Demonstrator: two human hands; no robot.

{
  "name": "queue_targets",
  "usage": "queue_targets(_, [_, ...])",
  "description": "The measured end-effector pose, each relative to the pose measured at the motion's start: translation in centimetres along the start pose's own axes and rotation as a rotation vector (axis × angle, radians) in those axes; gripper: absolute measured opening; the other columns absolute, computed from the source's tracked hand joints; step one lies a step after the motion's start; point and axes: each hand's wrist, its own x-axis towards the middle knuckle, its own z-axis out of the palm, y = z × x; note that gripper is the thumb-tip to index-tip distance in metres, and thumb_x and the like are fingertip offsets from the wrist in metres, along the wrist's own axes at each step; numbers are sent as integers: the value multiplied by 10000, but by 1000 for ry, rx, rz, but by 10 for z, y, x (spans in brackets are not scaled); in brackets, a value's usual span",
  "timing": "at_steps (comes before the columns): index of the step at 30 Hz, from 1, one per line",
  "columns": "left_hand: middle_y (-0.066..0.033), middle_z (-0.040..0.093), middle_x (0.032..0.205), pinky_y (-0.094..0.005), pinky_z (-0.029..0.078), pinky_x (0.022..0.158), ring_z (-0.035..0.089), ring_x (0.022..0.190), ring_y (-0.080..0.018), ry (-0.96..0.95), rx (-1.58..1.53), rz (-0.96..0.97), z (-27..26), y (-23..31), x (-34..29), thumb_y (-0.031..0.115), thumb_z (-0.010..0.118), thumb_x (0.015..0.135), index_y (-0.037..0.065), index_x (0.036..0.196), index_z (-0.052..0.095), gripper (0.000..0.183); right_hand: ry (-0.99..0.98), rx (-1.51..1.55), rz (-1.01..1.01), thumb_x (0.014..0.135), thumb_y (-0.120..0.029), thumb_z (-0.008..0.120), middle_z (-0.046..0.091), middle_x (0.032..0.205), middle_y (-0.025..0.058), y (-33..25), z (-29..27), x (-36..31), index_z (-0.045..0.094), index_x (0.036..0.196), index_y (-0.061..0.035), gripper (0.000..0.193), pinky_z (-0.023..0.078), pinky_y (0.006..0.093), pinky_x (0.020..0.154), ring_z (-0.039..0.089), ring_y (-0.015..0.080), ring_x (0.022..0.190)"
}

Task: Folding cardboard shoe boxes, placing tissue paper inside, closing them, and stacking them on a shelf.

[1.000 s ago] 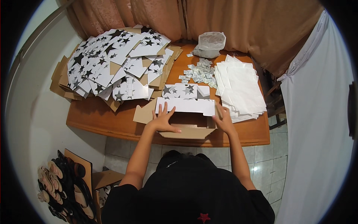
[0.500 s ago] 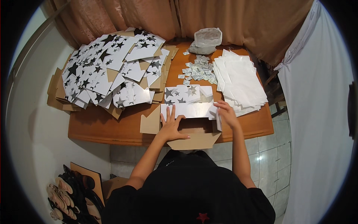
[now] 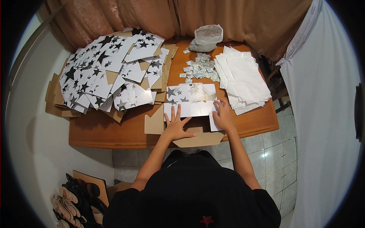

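Box (image 3: 188, 110) at the near edge of the tabletop (image 3: 110, 133), centre, between the two hands: left hand (image 3: 176, 128) at its left part, right hand (image 3: 223, 116) at its right end. Long axis of box runs left–right, roughly parallel to the near table edge; opening faces up, dark interior visible between the hands. Star panel (image 3: 182, 93) lies along the far side of the box, printed face up. Left flap (image 3: 154, 121), brown, points out to the left; near flap (image 3: 199, 140), also brown, points toward the person and reaches past the table edge. Right flap (image 3: 215, 124), white, angled across the right end of the opening. Left hand: fingers spread wide, tips on the white face, thumb along the base of the near flap; not closed around anything. Right hand: fingers part-bent, touching the right flap; cannot tell whether it is pinched. Surroundings: heap of flat star-printed cartons (image 3: 106, 64) at far left, well apart from the hands; small packets (image 3: 199, 68) scattered beyond the star panel; clear bag (image 3: 205, 46) far of these; white sheets (image 3: 243, 81) in a loose overlapping pile to the right, just beyond the right hand.
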Motion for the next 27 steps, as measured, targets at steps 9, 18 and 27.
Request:
queue_targets(9, [-249, -90, 1447, -665, -102, 945, -173, 1304, -455, 26, 27, 0, -4, 1, 3, 733, 619, 507, 215, 1270, 496, 930, -58, 176, -5, 730, -164, 579, 313, 1285, 227, 7, -4, 1, 444, 1213, -33, 517, 264, 429, 1006, 312, 394, 1194])
queue_targets(18, [-247, -115, 1443, -659, -101, 948, -179, 1297, -465, 6, 34, -28, 2, 3, 4, 747, 607, 505, 183, 1283, 480, 970, -59, -279, -28, 613, -180, 727, 279, 1318, 222, -14, 11, 1, 359, 1272, -53, 765, 319, 465, 968, 312, 422, 1186])
queue_targets(27, [-181, 233, 1421, -630, -18, 996, 41, 1339, -387, 407, 39, -219, -49, 0, -37, 525, 647, 659, 190, 1197, 543, 642, -67, -279, 79, 588, -270, 746, 298, 1295, 209, -19, 9, 6, 339, 1278, -42, 832, 391, 471, 888, 377, 422, 1127])
